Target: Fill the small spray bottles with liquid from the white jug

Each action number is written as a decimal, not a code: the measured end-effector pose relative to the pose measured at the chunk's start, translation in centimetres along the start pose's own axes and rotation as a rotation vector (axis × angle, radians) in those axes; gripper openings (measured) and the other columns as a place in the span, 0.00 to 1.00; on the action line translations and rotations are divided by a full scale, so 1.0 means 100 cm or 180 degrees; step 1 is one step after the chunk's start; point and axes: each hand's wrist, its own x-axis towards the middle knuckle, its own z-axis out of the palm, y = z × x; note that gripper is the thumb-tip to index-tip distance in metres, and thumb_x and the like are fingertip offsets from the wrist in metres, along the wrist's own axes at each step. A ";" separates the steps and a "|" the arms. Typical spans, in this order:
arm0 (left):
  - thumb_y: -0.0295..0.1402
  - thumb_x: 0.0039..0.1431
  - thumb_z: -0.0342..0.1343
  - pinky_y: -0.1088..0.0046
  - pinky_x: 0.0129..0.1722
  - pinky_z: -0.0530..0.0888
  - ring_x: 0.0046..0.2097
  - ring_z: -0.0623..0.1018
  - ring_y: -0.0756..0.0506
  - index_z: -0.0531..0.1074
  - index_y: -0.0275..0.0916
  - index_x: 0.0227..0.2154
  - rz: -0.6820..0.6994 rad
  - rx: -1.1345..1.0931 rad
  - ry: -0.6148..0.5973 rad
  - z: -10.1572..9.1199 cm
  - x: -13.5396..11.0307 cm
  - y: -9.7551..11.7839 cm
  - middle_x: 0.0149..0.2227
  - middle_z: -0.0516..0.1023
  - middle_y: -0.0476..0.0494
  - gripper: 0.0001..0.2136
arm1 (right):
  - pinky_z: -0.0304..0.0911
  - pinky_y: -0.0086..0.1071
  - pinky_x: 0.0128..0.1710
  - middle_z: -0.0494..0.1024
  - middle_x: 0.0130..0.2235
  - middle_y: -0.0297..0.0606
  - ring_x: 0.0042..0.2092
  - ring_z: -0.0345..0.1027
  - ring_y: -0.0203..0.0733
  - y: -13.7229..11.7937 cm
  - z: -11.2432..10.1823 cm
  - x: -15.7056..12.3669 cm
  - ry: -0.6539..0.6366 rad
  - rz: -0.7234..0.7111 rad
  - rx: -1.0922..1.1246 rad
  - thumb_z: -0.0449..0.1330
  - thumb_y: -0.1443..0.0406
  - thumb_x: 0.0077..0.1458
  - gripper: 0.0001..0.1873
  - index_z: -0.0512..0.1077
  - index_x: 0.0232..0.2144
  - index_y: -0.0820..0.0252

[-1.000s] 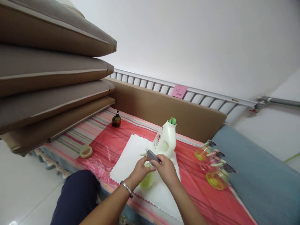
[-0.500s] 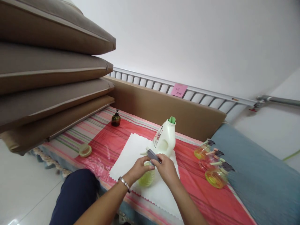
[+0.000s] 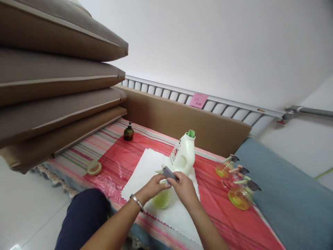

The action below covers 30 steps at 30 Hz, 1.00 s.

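A clear spray bottle (image 3: 161, 200) with yellow-green liquid stands on a white scallop-edged mat (image 3: 140, 173). Its grey and pale-green trigger spray head (image 3: 169, 173) sits at the neck, tilted, nozzle toward the left. My left hand (image 3: 153, 186) is closed about the bottle's neck, thumb and fingers near the collar. With thumb and fingers, my right hand (image 3: 184, 188) grips the spray head. Whether the head is screwed tight I cannot tell. Just behind my hands stands a large white handled jug (image 3: 186, 149) with a green spout in its mouth.
Several coloured spray bottles (image 3: 240, 198) line the right side of the red plastic sheet (image 3: 213, 194). A dark pump bottle (image 3: 128, 132) stands at the back left, a pale round lid (image 3: 94, 167) nearer. Stacked brown cushions (image 3: 62, 80) rise at left; a brown board (image 3: 182, 119) stands behind.
Almost nothing differs. Both hands stay at the spray head and bottle neck, with only a very slight shift to the left.
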 end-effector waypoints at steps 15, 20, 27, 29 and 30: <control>0.34 0.43 0.63 0.64 0.50 0.65 0.47 0.73 0.40 0.74 0.36 0.38 -0.0126 -0.0005 0.0353 0.001 -0.004 0.001 0.43 0.77 0.41 0.17 | 0.55 0.30 0.32 0.71 0.30 0.36 0.33 0.65 0.42 -0.002 0.001 0.001 0.0047 -0.0007 0.0003 0.54 0.62 0.48 0.07 0.70 0.27 0.57; 0.32 0.40 0.64 0.61 0.49 0.65 0.46 0.74 0.38 0.74 0.34 0.33 -0.0205 0.0050 0.0584 0.004 -0.002 -0.007 0.40 0.78 0.39 0.14 | 0.56 0.30 0.32 0.71 0.28 0.35 0.32 0.65 0.41 -0.001 0.002 0.001 0.0045 0.0009 -0.0022 0.55 0.62 0.48 0.06 0.70 0.26 0.57; 0.34 0.42 0.63 0.65 0.49 0.66 0.46 0.73 0.41 0.74 0.36 0.37 -0.0026 0.0147 0.0372 0.003 -0.005 0.002 0.41 0.77 0.42 0.16 | 0.56 0.30 0.33 0.72 0.29 0.35 0.33 0.66 0.41 -0.004 0.001 0.000 0.0081 -0.0014 -0.0013 0.55 0.63 0.48 0.06 0.70 0.26 0.57; 0.34 0.41 0.64 0.64 0.49 0.65 0.47 0.72 0.40 0.72 0.34 0.38 -0.0060 0.0268 0.0688 0.011 -0.006 -0.001 0.42 0.76 0.40 0.19 | 0.56 0.30 0.33 0.71 0.30 0.35 0.33 0.66 0.41 -0.005 0.002 -0.001 0.0068 -0.0020 -0.0009 0.55 0.63 0.48 0.06 0.70 0.27 0.57; 0.34 0.41 0.64 0.64 0.49 0.65 0.46 0.72 0.39 0.72 0.33 0.38 -0.0084 0.0315 0.0800 0.013 -0.006 -0.003 0.41 0.76 0.39 0.19 | 0.56 0.30 0.33 0.71 0.30 0.35 0.33 0.66 0.41 -0.005 0.002 -0.001 0.0058 -0.0025 -0.0011 0.55 0.63 0.48 0.06 0.71 0.27 0.57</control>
